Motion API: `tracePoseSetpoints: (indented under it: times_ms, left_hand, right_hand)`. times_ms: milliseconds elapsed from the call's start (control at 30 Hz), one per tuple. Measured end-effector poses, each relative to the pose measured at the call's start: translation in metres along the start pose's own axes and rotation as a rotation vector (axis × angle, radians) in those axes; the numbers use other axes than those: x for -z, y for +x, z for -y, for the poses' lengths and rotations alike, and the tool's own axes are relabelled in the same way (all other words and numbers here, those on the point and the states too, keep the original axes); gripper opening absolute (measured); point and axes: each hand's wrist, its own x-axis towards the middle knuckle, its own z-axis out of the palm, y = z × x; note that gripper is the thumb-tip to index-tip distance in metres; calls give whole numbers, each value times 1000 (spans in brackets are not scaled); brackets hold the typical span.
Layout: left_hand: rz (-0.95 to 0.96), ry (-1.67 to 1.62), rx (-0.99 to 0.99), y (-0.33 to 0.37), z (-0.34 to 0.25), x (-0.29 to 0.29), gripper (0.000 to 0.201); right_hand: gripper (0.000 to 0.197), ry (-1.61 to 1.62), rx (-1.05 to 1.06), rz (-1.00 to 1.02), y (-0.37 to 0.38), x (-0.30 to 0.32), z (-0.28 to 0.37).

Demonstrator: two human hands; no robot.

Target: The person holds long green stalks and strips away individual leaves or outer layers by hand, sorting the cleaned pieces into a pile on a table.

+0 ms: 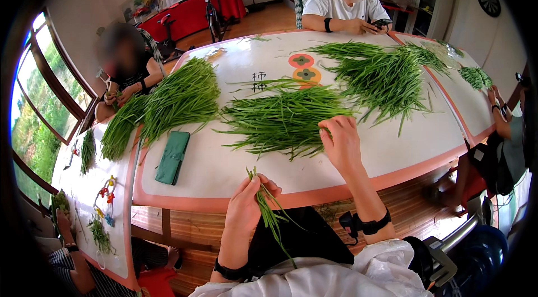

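Observation:
My left hand (250, 199) is closed around a small bunch of chives (269, 217), long thin green stalks whose loose ends droop over my lap. The tips poke out above my thumb. At the right end of a wide pile of chives (283, 117), my right hand (341, 143) has its fingers bent and pinched on the stalk ends, though the fingertips are partly hidden. That pile lies flat on the white table (235, 176) directly in front of me.
A green wallet-like case (172, 158) lies left of the pile. More chive heaps sit at the left (182, 98) and far right (381, 78). Another person (347, 5) holds a phone across the table; others sit at left and right. A colourful beaded loop (105, 199) rests on the side table.

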Motion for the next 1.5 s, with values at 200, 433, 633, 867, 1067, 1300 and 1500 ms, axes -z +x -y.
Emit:
tracePoseSetpoints:
  times_ms: [200,433,633,867,1067,1300,1500]
  left_hand:
    - [65,-4,51,0,-2,10,18]
    - [28,11,64,0,-3,10,19]
    - [23,2,84,-1,-1,6,20]
    - [61,-6,136,-1,4,0,23]
    - [83,43,154,-3,7,-2,24]
    - [113,41,207,-3,16,-10,22]
    - [197,86,237,-1,24,-7,21]
  right_hand:
    - [11,-237,40,51,6,-2,-12]
    - [10,299,-253,193,4,27,-10]
    - [17,1022,-663,366,-16,47,-6]
    - [15,1364,-688,416,-38,40,12]
    - [12,1356,-596,391,-47,37,31]
    - [16,1119,-463,305,-56,40,47]
    - [22,974,-422,329,-63,49,53]
